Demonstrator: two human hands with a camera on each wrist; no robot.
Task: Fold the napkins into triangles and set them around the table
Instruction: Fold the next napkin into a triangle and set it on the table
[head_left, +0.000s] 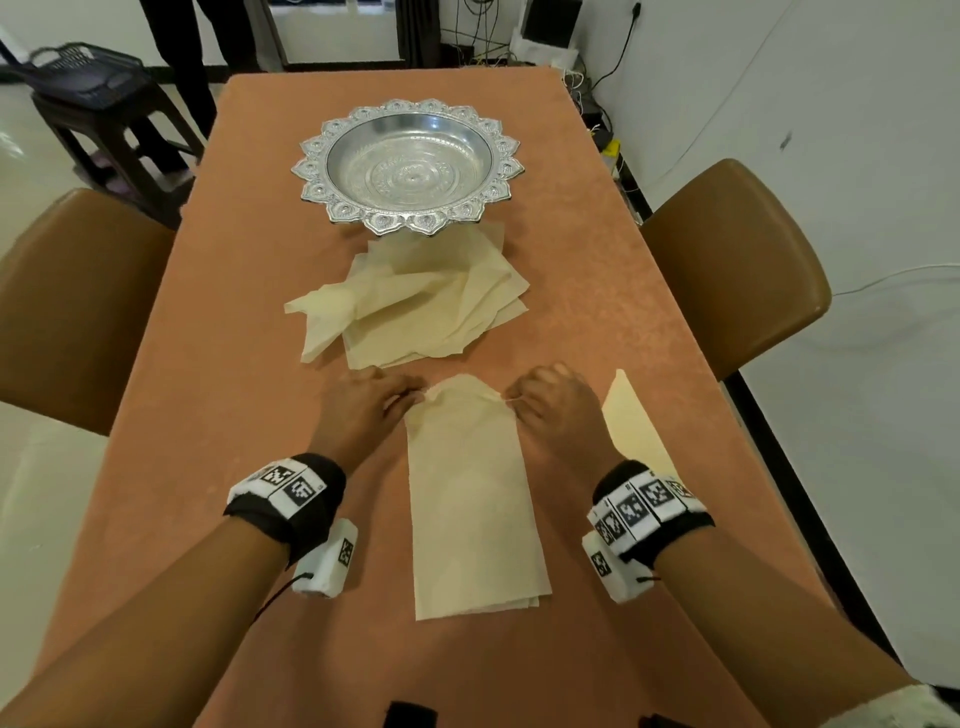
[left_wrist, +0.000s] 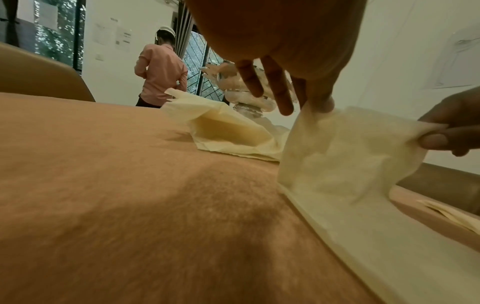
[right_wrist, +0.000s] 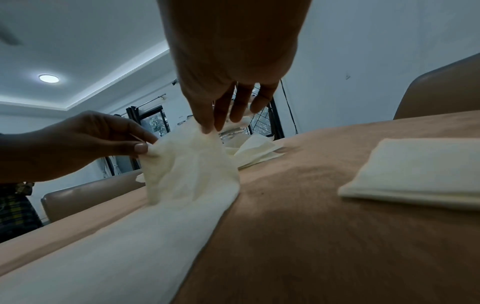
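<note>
A cream napkin (head_left: 475, 499) lies lengthwise on the orange tablecloth (head_left: 218, 322) in front of me, its far end lifted off the cloth. My left hand (head_left: 371, 402) pinches its far left corner and my right hand (head_left: 545, 402) pinches its far right corner. In the left wrist view the raised napkin end (left_wrist: 348, 148) hangs between my left hand (left_wrist: 315, 102) and the right hand (left_wrist: 441, 135). The right wrist view shows the same napkin end (right_wrist: 189, 164) held by my right hand (right_wrist: 209, 125) and the left hand (right_wrist: 135, 144). A folded napkin (head_left: 636, 426) lies to the right.
A loose pile of cream napkins (head_left: 415, 306) sits beyond my hands, and an ornate silver pedestal bowl (head_left: 408, 163) stands behind it. Brown chairs (head_left: 737, 260) flank the table on both sides. A person in a pink shirt (left_wrist: 161, 70) stands past the far end.
</note>
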